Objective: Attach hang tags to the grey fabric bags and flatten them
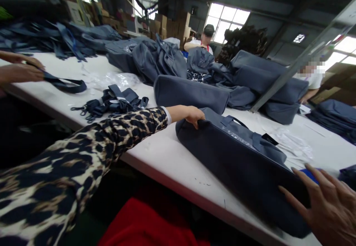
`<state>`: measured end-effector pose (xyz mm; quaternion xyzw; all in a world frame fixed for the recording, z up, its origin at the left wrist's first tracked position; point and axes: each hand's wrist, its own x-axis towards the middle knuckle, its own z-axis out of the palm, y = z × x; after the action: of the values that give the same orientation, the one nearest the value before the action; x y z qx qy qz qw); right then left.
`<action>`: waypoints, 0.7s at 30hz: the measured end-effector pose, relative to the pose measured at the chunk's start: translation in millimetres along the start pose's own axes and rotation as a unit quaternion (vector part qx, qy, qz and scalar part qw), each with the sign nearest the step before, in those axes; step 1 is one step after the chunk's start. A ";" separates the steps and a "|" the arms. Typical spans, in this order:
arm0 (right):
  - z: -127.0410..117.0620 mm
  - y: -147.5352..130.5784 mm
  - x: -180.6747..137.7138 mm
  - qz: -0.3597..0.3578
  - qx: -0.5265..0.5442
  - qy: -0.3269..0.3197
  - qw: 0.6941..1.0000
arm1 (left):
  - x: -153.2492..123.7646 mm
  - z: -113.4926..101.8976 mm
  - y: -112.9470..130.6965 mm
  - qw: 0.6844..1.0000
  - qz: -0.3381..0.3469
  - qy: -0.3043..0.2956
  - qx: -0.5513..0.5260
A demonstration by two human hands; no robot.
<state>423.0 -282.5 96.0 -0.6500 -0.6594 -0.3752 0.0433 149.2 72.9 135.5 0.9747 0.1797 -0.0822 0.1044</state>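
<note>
A long dark blue-grey bag lies at the table's near edge, its long smooth side toward me. Two carry handles and a black tag show on its far side. My left hand, below a leopard-print sleeve, grips the bag's far left corner, thumb on the near side and fingers mostly hidden behind. At the bag's right end is my right hand, its fingers spread and resting against the bag or just over it; the exact contact is unclear.
Webbing straps with hooks lie in a pile on the white table. Another person's hands hold a strap at the left. More bags are heaped behind. A metal post rises from the table. Two people work across it.
</note>
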 end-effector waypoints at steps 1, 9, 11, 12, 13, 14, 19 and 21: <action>-4.0 -10.0 13.8 -0.066 0.037 0.012 0.997 | -3.6 -1.2 -0.6 1.000 0.010 0.003 -0.019; 51.4 -114.7 86.9 -0.419 0.296 -0.121 0.850 | 12.2 -14.2 29.0 0.964 0.094 -0.094 -0.231; 73.5 -122.9 81.5 -0.402 0.312 -0.130 0.851 | 30.7 -8.6 44.0 0.942 0.126 -0.126 -0.284; 83.2 -123.3 77.0 -0.385 0.316 -0.135 0.857 | 40.4 -4.4 50.8 0.933 0.139 -0.143 -0.298; 91.7 -121.9 72.2 -0.363 0.320 -0.141 0.863 | 49.9 0.1 56.6 0.929 0.150 -0.150 -0.302; 98.9 -119.5 67.8 -0.340 0.326 -0.148 0.869 | 58.7 4.6 61.1 0.931 0.158 -0.144 -0.297; 120.6 -109.5 58.2 -0.236 0.380 -0.175 0.877 | 86.1 20.5 65.1 0.960 0.196 -0.053 -0.190; 126.7 -109.5 58.5 -0.214 0.400 -0.183 0.872 | 89.7 24.7 61.4 0.967 0.204 -0.041 -0.147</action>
<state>371.3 -150.6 -10.6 -0.4770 -0.8724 0.0458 0.0965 251.4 40.9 104.6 0.9605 -0.0176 -0.0717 0.2681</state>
